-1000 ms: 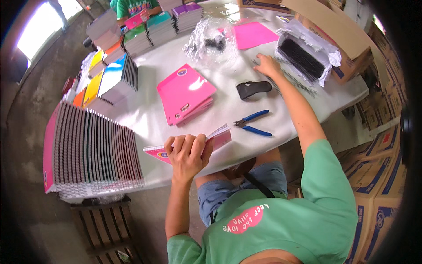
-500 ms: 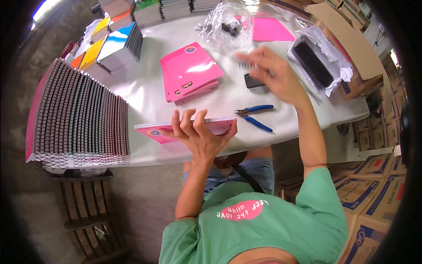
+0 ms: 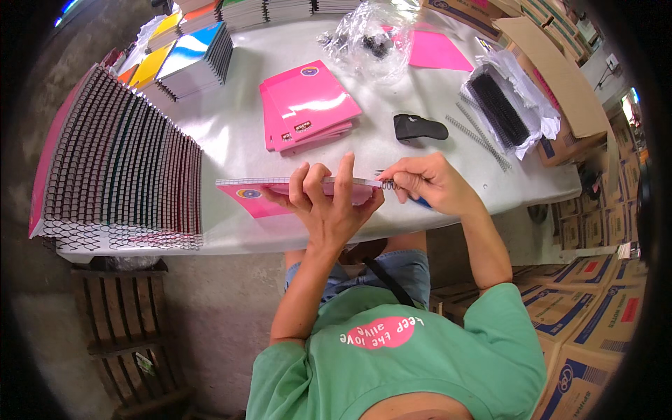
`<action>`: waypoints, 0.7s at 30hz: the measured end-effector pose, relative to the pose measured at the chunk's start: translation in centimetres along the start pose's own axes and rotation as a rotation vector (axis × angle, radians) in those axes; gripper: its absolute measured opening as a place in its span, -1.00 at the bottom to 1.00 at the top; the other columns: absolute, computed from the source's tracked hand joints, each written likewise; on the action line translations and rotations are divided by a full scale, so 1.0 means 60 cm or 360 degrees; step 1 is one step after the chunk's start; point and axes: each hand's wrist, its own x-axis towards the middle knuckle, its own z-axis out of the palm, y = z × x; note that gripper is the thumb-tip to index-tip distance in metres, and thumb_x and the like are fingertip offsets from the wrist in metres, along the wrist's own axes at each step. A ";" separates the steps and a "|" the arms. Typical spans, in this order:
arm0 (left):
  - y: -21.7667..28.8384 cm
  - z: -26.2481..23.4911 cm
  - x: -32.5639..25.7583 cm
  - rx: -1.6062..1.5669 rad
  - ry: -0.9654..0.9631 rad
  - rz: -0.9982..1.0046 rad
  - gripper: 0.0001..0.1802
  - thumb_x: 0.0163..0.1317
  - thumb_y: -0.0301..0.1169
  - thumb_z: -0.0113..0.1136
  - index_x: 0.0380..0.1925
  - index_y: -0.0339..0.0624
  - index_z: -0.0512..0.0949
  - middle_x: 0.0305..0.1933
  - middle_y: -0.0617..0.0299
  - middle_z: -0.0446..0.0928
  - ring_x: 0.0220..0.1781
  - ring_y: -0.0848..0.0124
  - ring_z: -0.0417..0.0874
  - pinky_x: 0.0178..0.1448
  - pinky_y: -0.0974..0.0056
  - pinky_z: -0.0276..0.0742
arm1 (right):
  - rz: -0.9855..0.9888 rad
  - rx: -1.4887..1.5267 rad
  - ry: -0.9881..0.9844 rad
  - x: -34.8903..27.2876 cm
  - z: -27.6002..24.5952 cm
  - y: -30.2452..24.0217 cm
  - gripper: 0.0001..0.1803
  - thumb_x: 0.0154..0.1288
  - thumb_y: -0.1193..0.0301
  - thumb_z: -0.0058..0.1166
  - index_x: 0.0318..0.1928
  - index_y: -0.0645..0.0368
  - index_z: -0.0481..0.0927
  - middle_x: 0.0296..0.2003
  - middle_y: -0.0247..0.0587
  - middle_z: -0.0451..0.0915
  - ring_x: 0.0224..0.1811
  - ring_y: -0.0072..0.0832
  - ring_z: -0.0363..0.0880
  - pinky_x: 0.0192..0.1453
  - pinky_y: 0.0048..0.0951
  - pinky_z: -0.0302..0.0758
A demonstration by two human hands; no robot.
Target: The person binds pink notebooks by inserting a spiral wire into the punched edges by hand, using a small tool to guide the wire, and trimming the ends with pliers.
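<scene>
Since half a second ago, the right hand [image 3: 428, 183] has come back from the far side of the white table [image 3: 231, 126] and now pinches the end of a dark metal spiral coil [image 3: 387, 185] at the pink-covered notebook's [image 3: 280, 192] right edge. Left hand [image 3: 327, 206] clasps that notebook from below, fingers curled over its top edge, holding it at the table's near edge. Blue-handled pliers [image 3: 422, 203] lie just under the right hand; a black stapler-like tool [image 3: 418, 128] sits beyond.
</scene>
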 end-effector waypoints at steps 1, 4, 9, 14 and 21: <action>-0.001 0.000 -0.001 0.0013 -0.0008 -0.0003 -0.29 -0.21 0.19 0.30 0.01 0.25 0.48 -0.12 0.27 0.27 0.17 0.18 0.26 0.32 -0.47 -0.54 | 0.0158 0.0078 -0.0095 0.000 -0.001 -0.007 -0.74 0.17 0.46 0.19 -0.10 0.15 0.61 -0.40 -0.27 0.55 -0.38 -0.60 0.49 -0.33 -0.55 0.41; -0.002 -0.007 0.007 0.0108 -0.0139 0.0019 -0.28 -0.15 0.26 0.24 0.04 0.24 0.48 -0.15 0.28 0.26 0.15 0.20 0.28 0.31 -0.47 -0.58 | 0.0161 -0.0044 0.0069 0.006 0.013 -0.032 -0.75 0.21 0.44 0.14 -0.08 0.15 0.58 -0.45 -0.27 0.53 -0.46 -0.61 0.48 -0.40 -0.53 0.40; -0.023 -0.053 0.041 0.0127 -0.0274 0.0090 -0.27 -0.23 0.17 0.38 -0.01 0.15 0.50 -0.20 0.28 0.27 0.12 0.18 0.30 0.35 -0.33 -0.45 | -0.0283 -0.0480 0.0365 0.004 0.023 -0.016 -0.81 0.27 0.40 0.06 -0.12 0.15 0.58 -0.57 -0.22 0.50 -0.56 -0.54 0.49 -0.44 -0.49 0.41; -0.048 -0.050 0.038 -0.0006 -0.0245 0.0156 -0.49 -0.14 0.15 0.33 -0.33 0.06 0.49 -0.28 0.28 0.31 0.02 0.26 0.45 0.43 -0.28 -0.54 | 0.0018 -0.0406 -0.0088 -0.004 0.002 -0.023 -0.78 0.33 0.39 -0.03 -0.08 0.20 0.55 -0.50 -0.13 0.54 -0.47 -0.46 0.54 -0.32 -0.44 0.46; -0.073 -0.065 0.049 -0.0430 -0.0344 0.0156 -0.51 -0.20 0.11 0.37 -0.48 0.01 0.47 -0.34 0.28 0.30 -0.03 0.25 0.47 0.41 -0.13 -0.23 | 0.0112 -0.1338 0.0217 0.028 -0.125 0.149 -0.57 0.04 0.62 -0.05 -0.01 0.12 0.49 -0.11 -0.13 0.56 -0.05 -0.23 0.53 0.07 -0.33 0.42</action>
